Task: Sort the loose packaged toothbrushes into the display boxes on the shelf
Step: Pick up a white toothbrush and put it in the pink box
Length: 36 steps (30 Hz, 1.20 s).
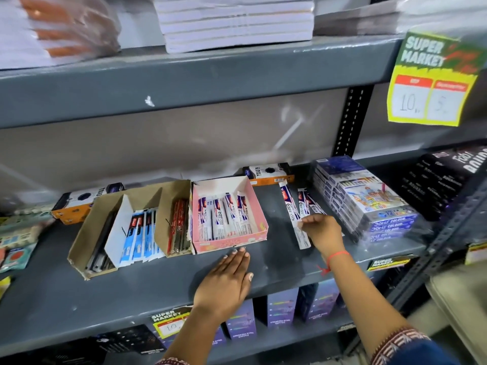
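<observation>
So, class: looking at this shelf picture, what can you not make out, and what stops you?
- Right hand: its fingers cover the loose packs, so grip and pack count are unclear.
- Pink box: small print on its packs is too small.
- Price tag: second handwritten price is blurred.
- Brown box: its wall hides the dark packs' lower ends.
</observation>
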Tool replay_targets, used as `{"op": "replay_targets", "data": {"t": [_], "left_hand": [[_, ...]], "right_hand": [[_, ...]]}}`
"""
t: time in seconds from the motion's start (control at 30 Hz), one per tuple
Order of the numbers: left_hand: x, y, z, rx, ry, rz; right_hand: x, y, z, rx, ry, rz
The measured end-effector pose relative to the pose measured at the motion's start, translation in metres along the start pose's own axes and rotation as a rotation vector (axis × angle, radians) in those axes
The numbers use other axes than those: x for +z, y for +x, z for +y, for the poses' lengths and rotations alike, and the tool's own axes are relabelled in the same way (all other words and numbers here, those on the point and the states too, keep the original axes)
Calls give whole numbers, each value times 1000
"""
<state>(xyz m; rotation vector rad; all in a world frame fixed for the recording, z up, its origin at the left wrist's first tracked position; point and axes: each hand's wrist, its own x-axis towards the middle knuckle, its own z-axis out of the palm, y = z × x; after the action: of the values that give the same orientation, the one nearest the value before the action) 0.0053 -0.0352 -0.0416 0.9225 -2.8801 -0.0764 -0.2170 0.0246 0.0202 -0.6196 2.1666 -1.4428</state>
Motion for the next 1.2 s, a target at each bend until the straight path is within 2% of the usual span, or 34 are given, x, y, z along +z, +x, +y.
{"op": "replay_targets", "data": {"t": [0.17,0.3,0.5,0.93,1.2], "left_hand": [[1,3,-1,27,11,4],[1,1,-2,41,34,-3],[-2,0,0,34,14,24],[-2,-2,-1,64,38,72],[-8,-11,-27,100,-1,73]], "right_hand": [[-3,-25,2,-15,333,-12],[-5,-44,0,-59,452,-17],[-6,-62,-6,-124,479,-68],[0,-72,-15,-130,457,-96],[41,-56,-47,-94,378,-199]]}}
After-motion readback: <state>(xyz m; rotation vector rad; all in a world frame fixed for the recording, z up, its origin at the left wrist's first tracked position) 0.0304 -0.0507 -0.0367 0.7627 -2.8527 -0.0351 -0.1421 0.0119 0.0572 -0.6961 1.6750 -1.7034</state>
